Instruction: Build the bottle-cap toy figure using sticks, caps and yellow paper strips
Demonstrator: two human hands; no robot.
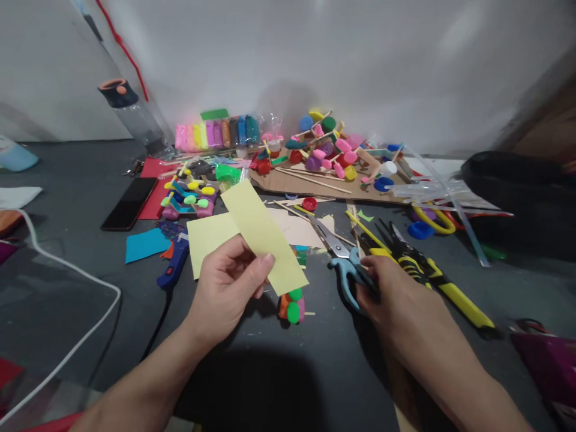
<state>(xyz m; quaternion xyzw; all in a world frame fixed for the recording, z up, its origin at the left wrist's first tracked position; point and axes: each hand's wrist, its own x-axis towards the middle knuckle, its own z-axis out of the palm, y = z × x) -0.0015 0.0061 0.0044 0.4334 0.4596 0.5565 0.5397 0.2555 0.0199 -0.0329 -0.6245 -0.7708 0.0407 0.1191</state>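
Between the thumb and fingers of my left hand (234, 276) is a strip of pale yellow paper (265, 237), tilted up above the table. My right hand (387, 294) is closed around the light blue handles of a pair of scissors (344, 264), whose blades point away to the upper left. Behind the strip lies a larger sheet of yellow paper (209, 237), partly covered by my left hand. Just below the strip is a small model of orange, pink and green pieces (293, 307) with a thin stick poking out.
A blue glue gun (173, 264) and a phone (129, 203) lie left. Yellow-black pliers (459, 300) lie right of the scissors. At the back are a cardboard piece (310, 187) bearing colourful models, clay packs (220, 133) and a water bottle (139, 120). A white cable (114, 300) crosses the left side.
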